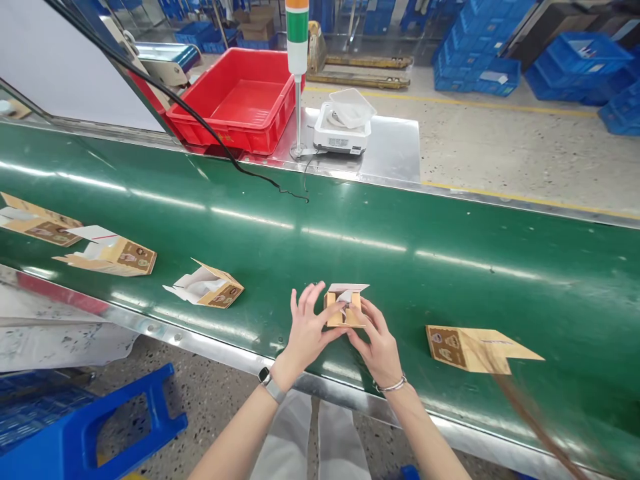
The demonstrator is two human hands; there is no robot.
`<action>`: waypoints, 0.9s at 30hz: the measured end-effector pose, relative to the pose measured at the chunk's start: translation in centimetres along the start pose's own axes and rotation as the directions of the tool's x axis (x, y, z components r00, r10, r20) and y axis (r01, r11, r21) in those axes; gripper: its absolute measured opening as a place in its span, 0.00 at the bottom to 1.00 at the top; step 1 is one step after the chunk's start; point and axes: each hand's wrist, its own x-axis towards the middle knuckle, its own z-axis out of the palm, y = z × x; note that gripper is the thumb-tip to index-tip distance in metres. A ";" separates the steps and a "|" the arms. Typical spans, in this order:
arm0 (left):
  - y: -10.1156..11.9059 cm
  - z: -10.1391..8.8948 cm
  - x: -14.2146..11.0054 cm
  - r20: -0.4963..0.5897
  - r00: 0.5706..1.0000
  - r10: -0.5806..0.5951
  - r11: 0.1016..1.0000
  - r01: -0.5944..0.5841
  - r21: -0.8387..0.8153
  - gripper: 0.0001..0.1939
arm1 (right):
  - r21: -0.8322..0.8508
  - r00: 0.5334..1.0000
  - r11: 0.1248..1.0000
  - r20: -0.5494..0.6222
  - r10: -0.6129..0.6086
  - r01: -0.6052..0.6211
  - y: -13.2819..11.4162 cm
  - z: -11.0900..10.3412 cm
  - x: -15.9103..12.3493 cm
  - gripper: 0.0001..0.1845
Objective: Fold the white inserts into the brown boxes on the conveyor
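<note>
In front of me on the green conveyor belt sits a small tan cardboard box, its end facing up with the flaps apart. My left hand grips its left side: the thumb is at the lower edge, the index finger reaches over the opening, and the other fingers stick out. My right hand closes round the right side, its index finger also at the opening. Something greyish shows inside, partly covered by my fingers. To the right lies another carton with a brown printed panel and a raised flap.
Further left on the belt lie several open cartons, the nearest carton with white material inside. Beyond the belt stand a red bin, a signal light pole and a white scale. A black cable hangs over the belt. A blue stool is below left.
</note>
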 end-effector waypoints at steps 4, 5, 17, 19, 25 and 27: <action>-0.1 0.9 0.1 0.042 0.995 0.089 0.995 -0.087 -0.057 0.23 | -0.017 0.999 1.000 -0.034 -0.006 0.005 0.5 -0.6 -0.4 0.27; -0.1 0.9 0.3 0.080 0.991 0.103 0.993 -0.098 -0.073 0.23 | -0.038 0.999 0.999 -0.035 -0.020 0.018 0.7 -0.8 -0.5 0.27; 1.9 0.9 2.0 0.200 0.956 0.214 0.967 -0.178 -0.184 0.25 | -0.103 0.994 0.988 0.002 -0.113 0.113 2.3 -3.3 -1.6 0.30; 2.3 1.1 2.3 0.212 0.954 0.214 0.970 -0.182 -0.159 0.24 | -0.051 0.998 0.997 -0.028 -0.058 0.056 2.3 -3.6 -1.7 0.27; 4.0 2.1 2.9 0.209 0.964 0.167 0.982 -0.144 -0.120 0.11 | 0.277 0.927 0.925 -0.197 0.320 -0.261 1.4 -3.2 -1.3 0.27; 4.9 3.0 2.7 0.139 0.987 0.080 0.990 -0.063 -0.125 0.10 | 0.401 0.872 0.859 -0.231 0.431 -0.318 1.2 -2.8 -1.0 0.31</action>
